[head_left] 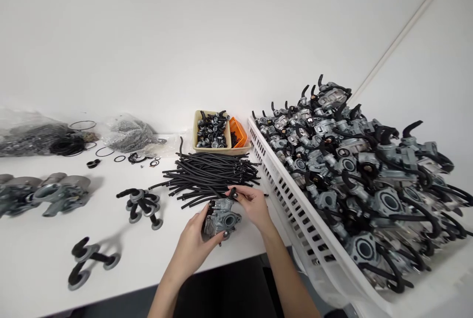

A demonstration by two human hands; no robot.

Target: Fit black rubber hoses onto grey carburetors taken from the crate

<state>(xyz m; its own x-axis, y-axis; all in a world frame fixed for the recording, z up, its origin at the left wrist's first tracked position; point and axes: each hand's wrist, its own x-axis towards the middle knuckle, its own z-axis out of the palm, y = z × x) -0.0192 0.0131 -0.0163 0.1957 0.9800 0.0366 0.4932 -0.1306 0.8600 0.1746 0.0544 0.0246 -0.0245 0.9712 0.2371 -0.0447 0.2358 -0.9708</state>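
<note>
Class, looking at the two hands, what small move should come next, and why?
Perhaps press the black piece down with the right hand: it appears to pinch that piece atop the metal part, while the left hand holds the part's side.

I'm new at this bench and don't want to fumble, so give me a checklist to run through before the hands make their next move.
1. Left hand secure on the carburetor: ok, fingers and thumb grip its body.
2. Right hand at the black piece on top: ok, fingertips pinch it.
3. Black piece fully seated: cannot tell, the fingers partly cover it.
4. Black hoses near the hands: ok, piled just beyond them.
5. Spare room in the white crate: not ok, similar metal parts heap above its rim.
</note>
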